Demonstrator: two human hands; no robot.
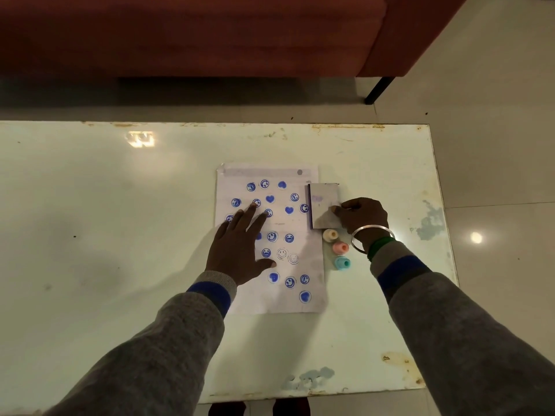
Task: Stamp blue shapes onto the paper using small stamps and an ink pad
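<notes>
- Five left hand [240,250] fingers lie straight, spread, pressing the paper [258,301].
- Just right of the paper, right hand [362,216] fingers curl around the ink pad [324,202].

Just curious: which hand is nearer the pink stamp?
Right. The right hand holds the ink pad just beyond the pink stamp; the left hand lies flat on the paper.
</notes>
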